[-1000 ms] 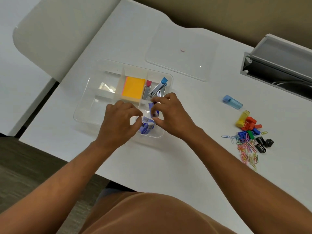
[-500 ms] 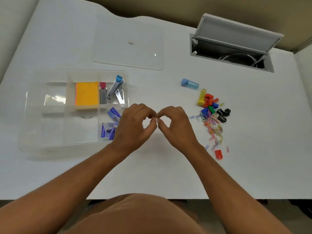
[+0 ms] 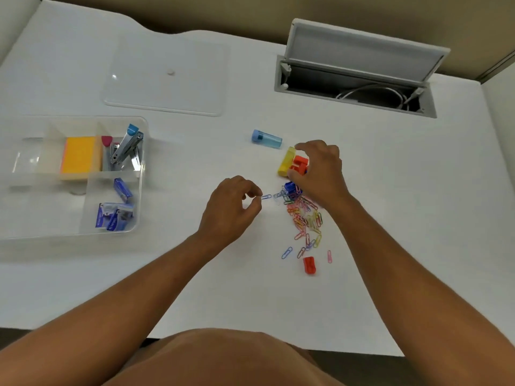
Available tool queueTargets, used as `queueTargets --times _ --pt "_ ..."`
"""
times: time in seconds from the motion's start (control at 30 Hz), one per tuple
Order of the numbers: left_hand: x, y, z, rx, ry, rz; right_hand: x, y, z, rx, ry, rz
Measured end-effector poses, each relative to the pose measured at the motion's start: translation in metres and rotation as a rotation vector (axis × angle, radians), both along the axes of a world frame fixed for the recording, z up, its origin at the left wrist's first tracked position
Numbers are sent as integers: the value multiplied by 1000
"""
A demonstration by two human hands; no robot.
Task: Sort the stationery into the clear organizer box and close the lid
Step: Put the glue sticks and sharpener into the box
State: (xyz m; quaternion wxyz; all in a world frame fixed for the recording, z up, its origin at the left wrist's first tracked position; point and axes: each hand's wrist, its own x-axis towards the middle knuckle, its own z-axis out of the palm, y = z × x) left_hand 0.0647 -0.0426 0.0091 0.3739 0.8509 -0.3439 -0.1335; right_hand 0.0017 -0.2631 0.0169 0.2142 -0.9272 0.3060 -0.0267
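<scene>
1. Head view: my right hand curls over the binder clips, fingers closing on the orange ones.
2. My left hand pinches at a blue paper clip; whether it grips yet, I cannot tell.
3. I should gather small batches for the organizer box, well apart at left.

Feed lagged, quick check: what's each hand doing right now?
Left hand: pinching toward a blue paper clip; grasp cannot be told.
Right hand: closing over the orange clip; hold unclear.
</scene>
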Motion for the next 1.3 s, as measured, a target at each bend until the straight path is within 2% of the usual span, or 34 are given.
queueTargets --times 0.1,0.17,0.37,0.47,0.53,0.6,0.7,0.87,1.13,1.3 --pt "-4 -12 -1 42 -6 22 15 -20 -8 -21 158 138" --pt "-4 -16 -1 54 -5 40 19 -27 -15 -3 194 194" --pt "1 -26 -5 83 7 81 23 -18 -12 45 87 159" --pt "6 -34 -5 1 75 135 20 10 0 387 -86 47" --pt "9 -39 -3 -118 110 169 19 26 7 631 -98 20" --pt "11 -41 -2 -192 103 212 21 34 11 710 -60 23" --pt "13 -39 -1 -190 99 260 28 31 14 636 -83 47" --pt "14 -32 -1 -200 205 353 56 6 9 404 -298 22" --pt "13 -12 8 -227 294 407 90 1 -33 -112 25 398" --pt "21 14 17 -256 313 429 82 24 -43 -215 46 383"
